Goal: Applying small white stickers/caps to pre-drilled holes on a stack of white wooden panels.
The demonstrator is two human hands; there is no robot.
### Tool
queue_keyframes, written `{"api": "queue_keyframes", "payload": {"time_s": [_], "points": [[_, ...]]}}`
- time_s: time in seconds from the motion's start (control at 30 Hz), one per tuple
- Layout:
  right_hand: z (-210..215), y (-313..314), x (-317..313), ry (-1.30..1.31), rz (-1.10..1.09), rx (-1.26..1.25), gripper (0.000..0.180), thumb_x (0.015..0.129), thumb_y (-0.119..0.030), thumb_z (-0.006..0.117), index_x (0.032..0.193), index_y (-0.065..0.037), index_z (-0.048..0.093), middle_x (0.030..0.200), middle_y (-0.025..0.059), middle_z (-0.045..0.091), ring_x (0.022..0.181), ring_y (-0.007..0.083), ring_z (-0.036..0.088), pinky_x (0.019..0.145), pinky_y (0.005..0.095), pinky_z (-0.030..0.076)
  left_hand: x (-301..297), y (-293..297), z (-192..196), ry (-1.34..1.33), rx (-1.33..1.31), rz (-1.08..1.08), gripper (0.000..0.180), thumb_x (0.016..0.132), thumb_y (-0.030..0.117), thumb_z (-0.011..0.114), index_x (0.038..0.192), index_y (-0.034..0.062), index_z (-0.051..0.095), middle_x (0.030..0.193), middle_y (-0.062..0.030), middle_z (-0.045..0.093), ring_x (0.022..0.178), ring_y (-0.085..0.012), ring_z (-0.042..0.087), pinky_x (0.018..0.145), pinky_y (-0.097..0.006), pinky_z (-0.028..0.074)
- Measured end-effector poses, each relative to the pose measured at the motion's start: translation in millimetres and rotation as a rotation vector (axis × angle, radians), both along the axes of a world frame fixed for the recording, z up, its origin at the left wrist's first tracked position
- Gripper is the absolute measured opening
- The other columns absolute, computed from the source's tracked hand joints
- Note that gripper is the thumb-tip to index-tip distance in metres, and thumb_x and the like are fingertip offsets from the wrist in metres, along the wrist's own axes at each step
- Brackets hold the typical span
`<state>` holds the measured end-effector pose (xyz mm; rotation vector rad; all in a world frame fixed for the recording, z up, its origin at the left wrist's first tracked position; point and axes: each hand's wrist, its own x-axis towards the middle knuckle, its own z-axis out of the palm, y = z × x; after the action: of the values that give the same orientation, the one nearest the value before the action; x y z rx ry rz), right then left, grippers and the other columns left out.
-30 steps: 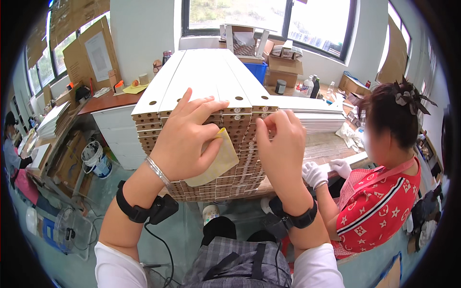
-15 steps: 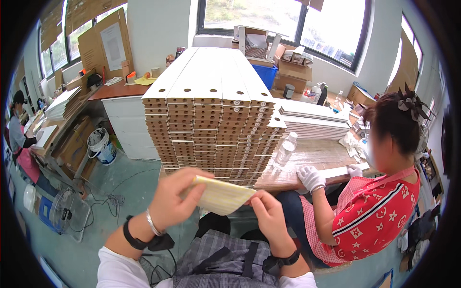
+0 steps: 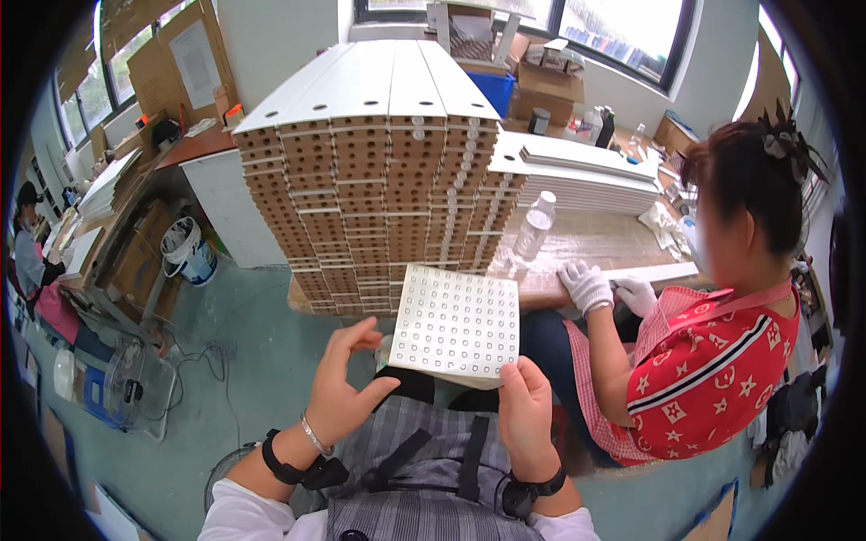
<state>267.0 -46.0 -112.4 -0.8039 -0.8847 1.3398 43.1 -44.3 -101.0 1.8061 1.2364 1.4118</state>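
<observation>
A white sheet of small round stickers [image 3: 456, 316], printed in even rows, hangs before me over my lap. My right hand [image 3: 526, 401] pinches its lower right corner between thumb and fingers. To the left of the sheet, my left hand [image 3: 347, 374] is open, its thumb and fingers apart and off the paper. Just beyond the sheet rises a tall stack of white boards [image 3: 361, 180]. The board ends facing me are brown with holes, and some holes toward the right bear pale round pieces.
At right a co-worker in red [image 3: 704, 379] sits at the table, white-gloved hands [image 3: 586, 287] at a white strip. A clear bottle [image 3: 535, 225] stands by the stack. Low white boards [image 3: 591, 171] lie behind. A bucket [image 3: 189, 251], a fan [image 3: 126, 388] and cables are on the left floor.
My left hand has let go of the sheet and opened. The sheet, tilted and seen from its striped side before, now shows its sticker face, held by my right hand alone.
</observation>
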Motion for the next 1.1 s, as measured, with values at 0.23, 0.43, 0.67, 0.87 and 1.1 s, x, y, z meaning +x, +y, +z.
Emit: {"api": "queue_keyframes", "payload": {"time_s": [0.23, 0.43, 0.67, 0.87, 1.1], "points": [[7, -11, 7, -0.212, -0.008, 0.045, 0.017, 0.093, -0.008, 0.05, 0.1, 0.006, 0.057, 0.096, 0.0061, 0.063, 0.085, 0.0086, 0.055, 0.076, 0.0225, 0.044, 26, -9, 14, -0.101, -0.25, -0.259, 0.064, 0.077, 0.022, 0.073, 0.13, 0.0035, 0.043, 0.12, -0.0143, 0.057, 0.109, -0.0199, 0.055, 0.093, -0.031, 0.041], [12, -8, 4, -0.125, -0.008, 0.097, 0.027, 0.09, 0.003, 0.049, 0.117, 0.005, 0.052, 0.098, 0.0074, 0.058, 0.085, 0.0099, 0.054, 0.076, 0.0227, 0.044, 28, -10, 21, -0.049, -0.345, -0.248, 0.036, 0.079, 0.01, 0.069, 0.113, 0.0065, 0.061, 0.109, -0.0111, 0.064, 0.099, -0.0167, 0.061, 0.085, -0.028, 0.048], [3, -1, 6, -0.509, 0.124, 0.351, 0.041, 0.08, 0.009, 0.057, 0.12, 0.002, 0.052, 0.098, 0.0078, 0.051, 0.086, 0.0119, 0.052, 0.075, 0.0217, 0.042, 19, -13, 17, -0.1, -0.345, -0.173, 0.032, 0.076, 0.004, 0.071, 0.107, 0.0022, 0.063, 0.104, -0.0095, 0.065, 0.095, -0.0134, 0.061, 0.082, -0.026, 0.048], [-9, -8, 0, -0.597, 0.053, 0.336, 0.035, 0.076, 0.005, 0.064, 0.11, -0.002, 0.059, 0.09, 0.0061, 0.054, 0.079, 0.0123, 0.054, 0.068, 0.0225, 0.044, 10, -18, 3, -0.098, -0.359, -0.133, 0.027, 0.078, 0.008, 0.071, 0.104, 0.0046, 0.065, 0.101, -0.0082, 0.067, 0.091, -0.0128, 0.063, 0.079, -0.025, 0.049], [-28, -11, -9, -0.705, -0.115, 0.425, 0.021, 0.071, 0.001, 0.07, 0.091, -0.004, 0.065, 0.082, 0.0079, 0.057, 0.07, 0.0183, 0.056, 0.063, 0.0256, 0.044, 0, -16, -16, -0.086, -0.314, -0.136, 0.021, 0.076, 0.006, 0.071, 0.097, 0.0055, 0.068, 0.096, -0.0089, 0.068, 0.085, -0.0136, 0.064, 0.076, -0.025, 0.05]]}}
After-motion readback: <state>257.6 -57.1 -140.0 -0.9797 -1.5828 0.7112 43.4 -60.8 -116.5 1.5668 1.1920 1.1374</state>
